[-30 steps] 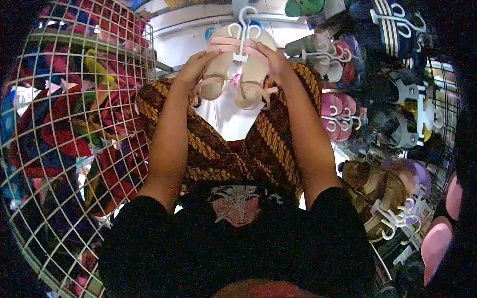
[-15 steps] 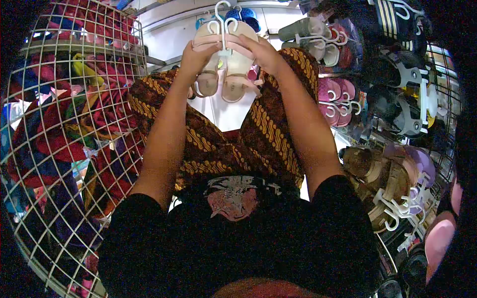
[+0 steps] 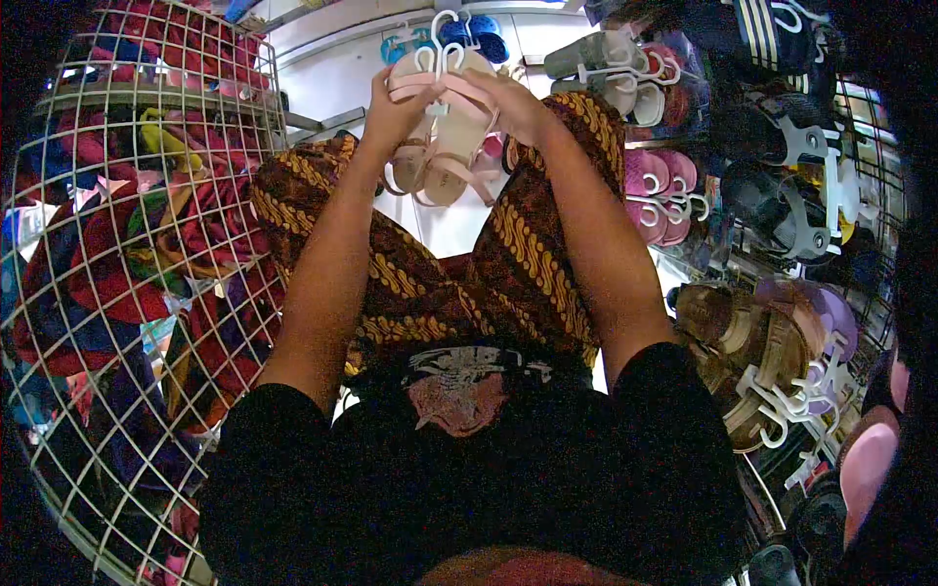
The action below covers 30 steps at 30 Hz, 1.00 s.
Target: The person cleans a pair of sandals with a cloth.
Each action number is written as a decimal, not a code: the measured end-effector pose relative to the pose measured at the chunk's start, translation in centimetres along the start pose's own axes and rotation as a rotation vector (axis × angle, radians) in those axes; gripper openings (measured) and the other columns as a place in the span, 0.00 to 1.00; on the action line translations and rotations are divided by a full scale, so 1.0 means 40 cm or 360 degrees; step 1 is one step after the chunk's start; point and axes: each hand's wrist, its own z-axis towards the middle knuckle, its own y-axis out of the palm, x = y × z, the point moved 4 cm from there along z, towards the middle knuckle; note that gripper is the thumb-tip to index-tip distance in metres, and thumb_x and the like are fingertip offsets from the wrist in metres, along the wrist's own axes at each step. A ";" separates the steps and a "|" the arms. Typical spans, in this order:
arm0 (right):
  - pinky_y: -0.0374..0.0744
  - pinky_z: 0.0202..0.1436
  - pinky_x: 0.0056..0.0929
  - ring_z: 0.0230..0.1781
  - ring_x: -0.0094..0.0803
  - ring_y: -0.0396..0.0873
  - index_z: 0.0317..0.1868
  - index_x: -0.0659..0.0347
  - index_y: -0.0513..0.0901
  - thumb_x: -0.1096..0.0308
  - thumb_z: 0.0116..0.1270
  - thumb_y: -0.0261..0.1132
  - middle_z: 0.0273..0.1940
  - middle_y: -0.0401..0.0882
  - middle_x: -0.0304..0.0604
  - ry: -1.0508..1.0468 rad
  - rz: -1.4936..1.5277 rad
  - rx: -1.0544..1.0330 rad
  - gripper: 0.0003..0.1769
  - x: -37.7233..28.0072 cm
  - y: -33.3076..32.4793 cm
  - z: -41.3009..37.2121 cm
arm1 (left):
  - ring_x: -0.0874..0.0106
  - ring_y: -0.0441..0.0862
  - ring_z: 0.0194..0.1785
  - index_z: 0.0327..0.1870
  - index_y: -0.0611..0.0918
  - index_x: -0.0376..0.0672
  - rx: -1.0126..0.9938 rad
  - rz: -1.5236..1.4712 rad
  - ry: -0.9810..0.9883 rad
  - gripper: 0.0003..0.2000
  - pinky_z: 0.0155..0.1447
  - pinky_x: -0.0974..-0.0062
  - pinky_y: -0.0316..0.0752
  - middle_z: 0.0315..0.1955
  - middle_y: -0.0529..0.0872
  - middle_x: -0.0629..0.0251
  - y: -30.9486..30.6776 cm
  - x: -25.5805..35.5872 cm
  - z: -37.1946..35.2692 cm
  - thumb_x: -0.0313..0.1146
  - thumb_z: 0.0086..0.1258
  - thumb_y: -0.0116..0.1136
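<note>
A pair of beige sandals [image 3: 447, 184] with pale pink straps hangs toe-up between my hands, heels lower and partly overlapping. At their top sits a white plastic hanger [image 3: 442, 61] with its hook pointing up. My left hand [image 3: 399, 109] is closed on the left sandal by its front strap, thumb across it. On the other side my right hand [image 3: 506, 105] grips the right sandal near its front strap, fingers over the upper edge. Both hands are above the gap between my knees, which are covered by brown and yellow patterned cloth [image 3: 532, 234].
To the left stands a wire-mesh rack [image 3: 147, 244] full of colourful fabric goods. Blue sandals [image 3: 481, 39] lie on the white tiled floor [image 3: 337, 73] ahead. Along the right are pink slippers [image 3: 660, 195], brown sandals [image 3: 752, 337] and black sandals [image 3: 782, 205] on white hangers.
The sandals have turned and swung: their heels now overlap and slant, where before they hung side by side. Both hands have shifted slightly right, keeping their grip.
</note>
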 end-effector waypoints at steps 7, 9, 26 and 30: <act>0.83 0.48 0.34 0.45 0.31 0.82 0.59 0.60 0.75 0.51 0.74 0.54 0.50 0.81 0.41 0.0000 -0.0051 0.0041 0.24 0.014 -0.021 0.026 | 0.67 0.81 0.48 0.67 0.57 0.31 -0.0011 0.0033 0.0057 0.50 0.45 0.76 0.79 0.50 0.79 0.50 -0.010 0.000 0.005 0.44 0.48 0.79; 0.83 0.48 0.34 0.45 0.31 0.82 0.59 0.61 0.75 0.51 0.74 0.54 0.49 0.81 0.42 -0.0039 0.0013 0.0130 0.24 0.013 -0.032 0.029 | 0.66 0.81 0.49 0.67 0.58 0.32 -0.0015 -0.0015 0.0069 0.50 0.48 0.74 0.80 0.51 0.78 0.49 -0.010 0.020 -0.004 0.43 0.48 0.79; 0.82 0.51 0.35 0.48 0.33 0.83 0.59 0.60 0.73 0.49 0.73 0.55 0.50 0.81 0.42 -0.0162 0.0453 0.0733 0.26 -0.045 -0.069 0.009 | 0.63 0.82 0.51 0.66 0.63 0.34 -0.0063 0.0112 0.0254 0.46 0.52 0.69 0.79 0.51 0.80 0.49 -0.036 0.043 0.014 0.37 0.47 0.79; 0.83 0.47 0.33 0.46 0.33 0.82 0.58 0.56 0.74 0.44 0.69 0.58 0.48 0.82 0.38 -0.0723 0.0024 0.0712 0.27 0.023 -0.208 0.084 | 0.63 0.82 0.51 0.66 0.63 0.34 0.0028 0.0121 0.0233 0.45 0.52 0.69 0.80 0.52 0.79 0.49 -0.062 0.036 0.033 0.38 0.48 0.79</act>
